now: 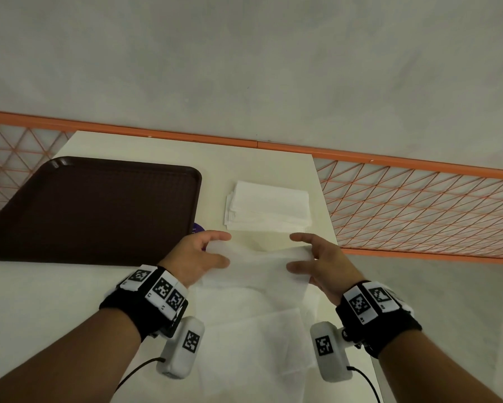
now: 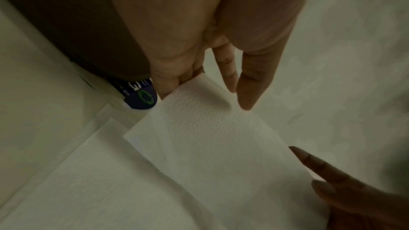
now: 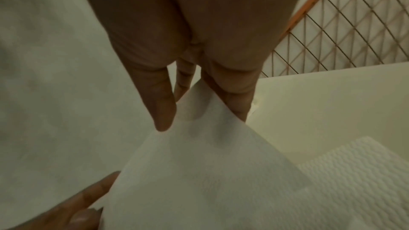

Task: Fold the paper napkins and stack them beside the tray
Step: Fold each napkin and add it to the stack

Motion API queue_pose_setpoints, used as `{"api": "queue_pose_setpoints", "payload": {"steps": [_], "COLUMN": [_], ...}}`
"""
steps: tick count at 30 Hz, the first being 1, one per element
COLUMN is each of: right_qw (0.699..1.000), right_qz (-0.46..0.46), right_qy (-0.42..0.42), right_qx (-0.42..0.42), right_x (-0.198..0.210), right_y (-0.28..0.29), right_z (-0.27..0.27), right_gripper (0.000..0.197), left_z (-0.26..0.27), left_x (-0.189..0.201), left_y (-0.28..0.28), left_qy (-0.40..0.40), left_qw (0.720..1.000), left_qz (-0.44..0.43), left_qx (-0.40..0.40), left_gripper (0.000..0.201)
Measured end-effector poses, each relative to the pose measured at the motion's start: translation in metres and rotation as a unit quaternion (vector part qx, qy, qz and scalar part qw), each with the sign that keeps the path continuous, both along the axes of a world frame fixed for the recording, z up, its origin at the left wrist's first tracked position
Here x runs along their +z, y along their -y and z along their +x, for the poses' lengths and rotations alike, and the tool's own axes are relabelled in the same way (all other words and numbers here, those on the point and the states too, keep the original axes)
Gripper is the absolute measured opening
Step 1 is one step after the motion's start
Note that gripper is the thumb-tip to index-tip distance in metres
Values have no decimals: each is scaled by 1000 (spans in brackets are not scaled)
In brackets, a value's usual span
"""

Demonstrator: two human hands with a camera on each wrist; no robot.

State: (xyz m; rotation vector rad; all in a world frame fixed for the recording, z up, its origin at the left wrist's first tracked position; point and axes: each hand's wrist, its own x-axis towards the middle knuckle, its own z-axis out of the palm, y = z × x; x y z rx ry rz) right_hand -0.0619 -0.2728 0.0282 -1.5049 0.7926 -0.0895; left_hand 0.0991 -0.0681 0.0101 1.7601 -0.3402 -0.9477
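White paper is met first: unfolded napkins (image 1: 256, 344) are spread at the table's (image 1: 41, 315) near edge, at six o'clock in the head view. Just beyond them one napkin (image 1: 259, 263) is lifted by both hands. Its left end is pinched by the left hand (image 1: 196, 260), fingers beneath and thumb above; its right end is gripped by the right hand (image 1: 321, 264) with fingers curled round the edge. The embossed weave and a purple label (image 2: 141, 97) tucked at the tray corner are shown clearly only in the left wrist view; how the sheet drapes over the right fingers (image 3: 234, 100) is seen only from the right wrist. Further off, at twelve o'clock, a folded stack (image 1: 269, 206) is laid just beside the brown tray (image 1: 93, 210), which is set at ten o'clock. Bare table is left between the held napkin and the stack. An orange mesh fence (image 1: 418, 205) is seen close along the table's right and far edges.
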Motion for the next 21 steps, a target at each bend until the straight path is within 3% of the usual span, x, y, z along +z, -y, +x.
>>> {"api": "queue_pose_setpoints", "payload": {"steps": [4, 7, 11, 17, 21], "right_qw": [984, 956, 934, 882, 850], "right_qz": [-156, -276, -344, -445, -492], "right_qy": [-59, -87, -78, -102, -93], "right_qx": [59, 58, 56, 118, 161], "right_x": [-1, 0, -2, -4, -2], "right_y": [-3, -6, -6, 3, 2], "right_z": [-3, -2, -2, -11, -14], "right_gripper": [38, 19, 7, 22, 27], "left_z": [-6, -12, -12, -8, -12], "left_x": [-1, -1, -1, 2, 8], "left_y": [4, 8, 11, 8, 9], "left_qy": [112, 208, 274, 336, 323], "left_qw": [991, 975, 959, 941, 946], "left_qz": [66, 78, 71, 39, 6], "left_qx": [-43, -19, 2, -14, -7], "left_gripper": [40, 25, 9, 13, 17]}}
